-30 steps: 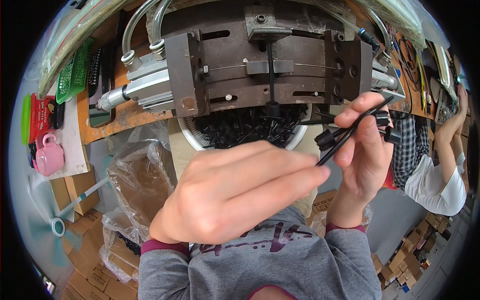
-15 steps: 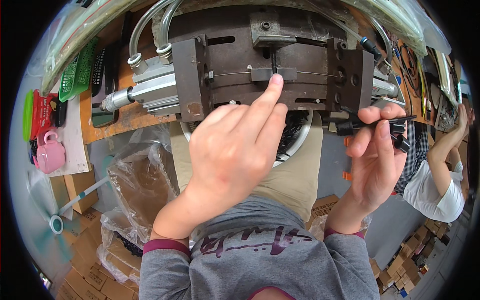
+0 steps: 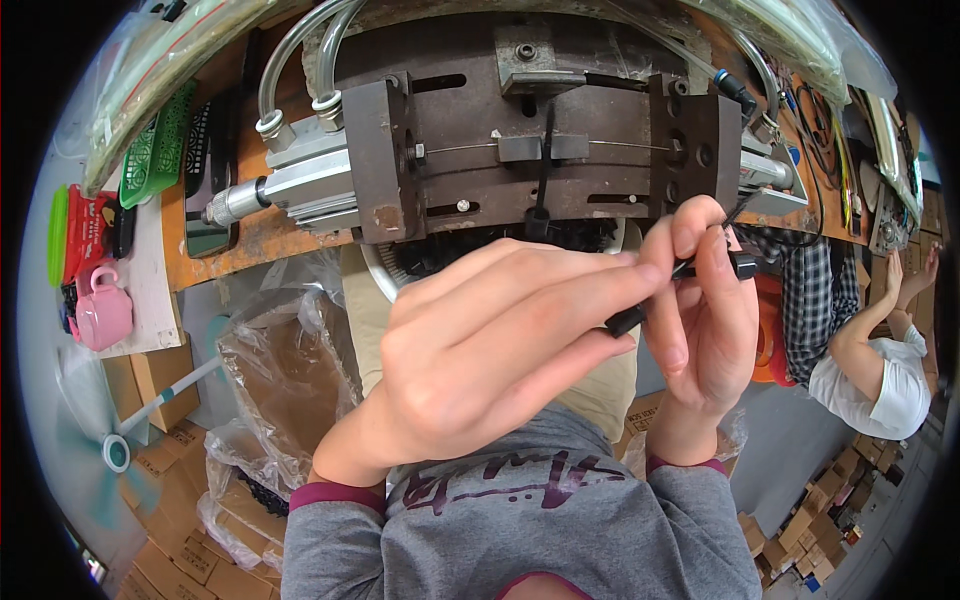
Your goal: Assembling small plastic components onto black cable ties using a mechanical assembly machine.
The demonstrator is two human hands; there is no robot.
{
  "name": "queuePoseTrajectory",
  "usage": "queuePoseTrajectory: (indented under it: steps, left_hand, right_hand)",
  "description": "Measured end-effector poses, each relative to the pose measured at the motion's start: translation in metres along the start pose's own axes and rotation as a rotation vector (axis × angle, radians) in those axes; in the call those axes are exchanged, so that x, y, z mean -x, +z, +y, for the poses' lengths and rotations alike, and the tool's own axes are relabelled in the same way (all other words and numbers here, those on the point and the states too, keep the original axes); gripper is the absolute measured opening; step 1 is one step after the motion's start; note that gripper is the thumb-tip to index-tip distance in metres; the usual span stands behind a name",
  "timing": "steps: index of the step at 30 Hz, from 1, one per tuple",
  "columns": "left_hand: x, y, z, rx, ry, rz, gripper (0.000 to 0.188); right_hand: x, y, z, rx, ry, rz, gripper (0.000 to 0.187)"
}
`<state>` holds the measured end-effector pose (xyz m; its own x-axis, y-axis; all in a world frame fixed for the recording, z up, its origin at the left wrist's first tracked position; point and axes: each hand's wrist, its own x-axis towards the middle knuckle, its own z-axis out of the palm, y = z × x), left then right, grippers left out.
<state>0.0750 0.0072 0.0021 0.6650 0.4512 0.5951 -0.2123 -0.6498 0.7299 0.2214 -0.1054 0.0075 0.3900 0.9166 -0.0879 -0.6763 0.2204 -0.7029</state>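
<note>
The left hand [image 3: 480, 370] lies across the middle of the view, fingers stretched toward the right, its grip pinching one end of a small black plastic cable-tie piece [image 3: 628, 318] between thumb and fingertips. The right hand [image 3: 700, 320] stands upright just beside it, fingers curled, its grip pressed onto the same black piece, whose squared black head [image 3: 743, 266] shows at the right fingers. The piece sits between the two hands, held in the air in front of the dark brown steel clamping fixture [image 3: 540, 150].

That fixture sits on the orange-topped table [image 3: 250, 240], with a silver pneumatic cylinder [image 3: 285, 185] on its left side and clear hoses [image 3: 300, 50] arching above. One black tie [image 3: 545, 165] hangs upright in the fixture's centre slot. A white-rimmed bowl of black parts [image 3: 400, 270] lies beneath the fixture, largely hidden by the hands.

Left of the table stand a pink plastic mug [image 3: 100, 310] and a green basket [image 3: 155, 150]. A crumpled clear plastic bag [image 3: 290, 370] lies below. Another person in a white top [image 3: 880, 375] is at the right edge.
</note>
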Motion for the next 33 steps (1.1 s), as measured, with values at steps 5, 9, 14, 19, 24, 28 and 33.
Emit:
queuePoseTrajectory:
  steps: [5, 9, 14, 19, 24, 28, 33]
  left_hand:
    - [0.001, -0.008, 0.002, -0.076, 0.063, -0.037, 0.040]
    - [0.007, -0.020, 0.014, 0.054, -0.061, -0.061, 0.037]
    - [0.010, -0.015, 0.003, -0.378, -0.076, -0.006, 0.036]
    - [0.009, 0.004, -0.016, -0.548, 0.013, -0.036, 0.032]
    - [0.001, 0.008, -0.021, -0.653, 0.038, -0.034, 0.027]
    - [0.002, 0.006, -0.017, -0.689, -0.013, -0.084, 0.025]
    - [-0.001, 0.001, -0.011, -0.624, -0.082, -0.127, 0.031]
  right_hand:
    - [-0.003, 0.001, 0.002, 0.061, 0.004, 0.016, 0.021]
    - [-0.001, -0.003, -0.002, 0.192, -0.095, 0.078, 0.027]
    - [0.007, 0.003, 0.002, 0.543, -0.322, 0.158, 0.025]
    - [0.006, 0.003, -0.002, 0.638, -0.455, 0.176, 0.028]
    - [0.015, 0.000, -0.004, 0.707, -0.522, 0.163, 0.029]
    - [0.014, -0.004, -0.006, 0.769, -0.657, 0.192, 0.024]
    - [0.011, -0.008, -0.005, 1.111, -0.785, 0.088, 0.018]
